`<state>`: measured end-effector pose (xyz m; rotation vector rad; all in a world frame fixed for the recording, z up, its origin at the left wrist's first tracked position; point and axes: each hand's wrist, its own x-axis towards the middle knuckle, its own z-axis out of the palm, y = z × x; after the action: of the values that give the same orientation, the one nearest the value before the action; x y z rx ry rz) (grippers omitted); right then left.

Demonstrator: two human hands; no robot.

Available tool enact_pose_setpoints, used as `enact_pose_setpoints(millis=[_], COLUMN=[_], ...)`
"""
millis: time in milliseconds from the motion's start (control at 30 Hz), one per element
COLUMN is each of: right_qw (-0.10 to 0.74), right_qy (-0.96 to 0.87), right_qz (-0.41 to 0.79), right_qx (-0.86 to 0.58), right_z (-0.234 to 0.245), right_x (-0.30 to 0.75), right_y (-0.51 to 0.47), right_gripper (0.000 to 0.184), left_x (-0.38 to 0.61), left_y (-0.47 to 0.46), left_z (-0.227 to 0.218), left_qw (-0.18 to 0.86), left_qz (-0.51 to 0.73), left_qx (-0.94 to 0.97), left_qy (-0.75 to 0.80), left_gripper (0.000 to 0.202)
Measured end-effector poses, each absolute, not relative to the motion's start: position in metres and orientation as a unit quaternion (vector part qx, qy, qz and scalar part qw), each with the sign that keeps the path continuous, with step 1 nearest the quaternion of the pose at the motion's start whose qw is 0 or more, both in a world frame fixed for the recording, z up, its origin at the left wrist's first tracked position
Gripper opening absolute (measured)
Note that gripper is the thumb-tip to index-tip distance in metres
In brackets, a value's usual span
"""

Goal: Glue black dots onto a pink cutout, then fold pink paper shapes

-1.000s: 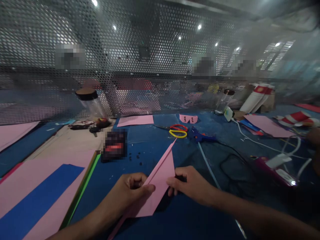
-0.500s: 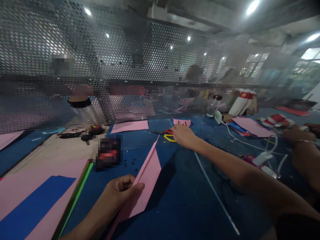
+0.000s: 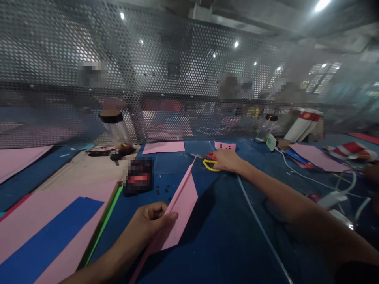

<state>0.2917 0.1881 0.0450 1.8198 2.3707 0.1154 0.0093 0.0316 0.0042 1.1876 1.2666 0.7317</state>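
our left hand [image 3: 152, 221] pinches the folded sheet of pink paper [image 3: 181, 215] between thumb and fingers, tilted over the near blue tabletop [image 3: 225, 240], perhaps to guard its crease. farther off, our right hand [image 3: 227, 159] is at the metal scissors with red and yellow handles [image 3: 209, 168] (it hides the grip, so we cannot tell whether it closes). the blades point left, presumably so the loops face that hand.

lidded jar [image 3: 116, 129] before perforated screen [image 3: 177, 75] | capped bottle [image 3: 265, 129] right of jar | white cable [image 3: 309, 178] on blue tabletop [image 3: 216, 256]
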Motion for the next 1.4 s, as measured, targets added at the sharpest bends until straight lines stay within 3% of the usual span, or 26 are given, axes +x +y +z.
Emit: enact_pose_setpoints(millis=[267,367,433,533,733,1033,1400], right_qw=[-0.031,-0.121,-0.161,-0.124,-0.033,0.000,0.013], right_qy=[0.770,0.799,0.798,0.766,0.751,0.763,0.778], right_qz=[-0.067,-0.259,-0.331,-0.413,-0.437,-0.452,-0.414], right_qx=[0.634,0.529,0.477,0.477,0.495,0.463,0.472], right_z=[0.057,0.055,0.054,0.056,0.056,0.062,0.063], right_x=[0.321,0.327,0.327,0.320,0.306,0.301,0.291], right_y=[0.113,0.073,0.052,0.032,0.025,0.029,0.030], right_gripper=[0.026,0.022,0.030,0.028,0.016,0.020,0.013], left_x=[0.007,0.005,0.002,-0.003,-0.007,-0.008,-0.005], left_y=[0.034,0.037,0.040,0.045,0.046,0.050,0.045], left_z=[0.011,0.015,0.016,0.016,0.023,0.033,0.031], left_qw=[0.599,0.590,0.585,0.580,0.586,0.528,0.563], left_qz=[0.353,0.361,0.365,0.372,0.397,0.439,0.418], left_qx=[0.471,0.477,0.483,0.494,0.475,0.466,0.472], left_qy=[0.543,0.542,0.540,0.530,0.523,0.558,0.534], left_gripper=[0.041,0.039,0.039,0.040,0.032,0.035,0.028])
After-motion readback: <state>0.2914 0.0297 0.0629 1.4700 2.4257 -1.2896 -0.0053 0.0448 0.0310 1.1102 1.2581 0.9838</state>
